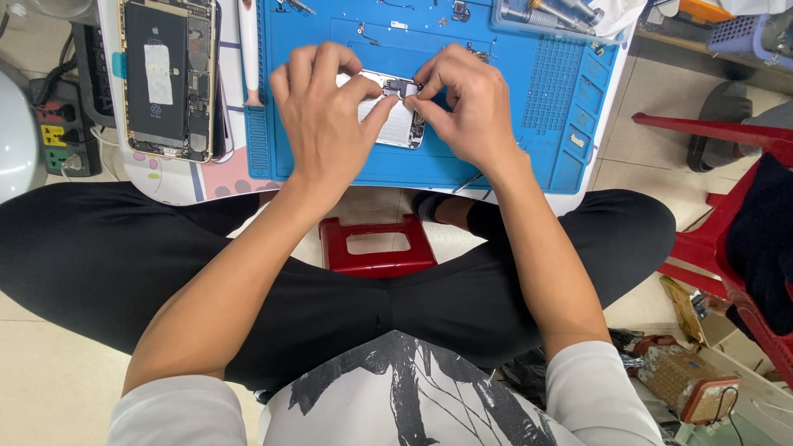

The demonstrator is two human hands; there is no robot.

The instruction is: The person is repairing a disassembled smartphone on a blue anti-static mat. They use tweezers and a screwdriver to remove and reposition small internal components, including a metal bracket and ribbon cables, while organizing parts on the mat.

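Two hands worked over a blue repair mat [529, 157] on the surface. An opened phone [169, 78] lay well apart at the mat's left. Left hand [326, 116] and right hand [467, 107] each pinched, grip pressed together, a small phone chassis [401, 124] lying mid-mat, fingertips [410, 97] meeting at its dark top component.

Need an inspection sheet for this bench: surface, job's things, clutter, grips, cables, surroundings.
Surface: blue mat on a white table.
Job's things: opened phone on the mat, under both hands.
Clutter: second opened phone left of the mat; small parts and clear tray at the mat's far edge.
Grips: left hand and right hand pinch at the phone's top.
Cables: power strip at left.
Surroundings: red stool, red chair, tiled floor.
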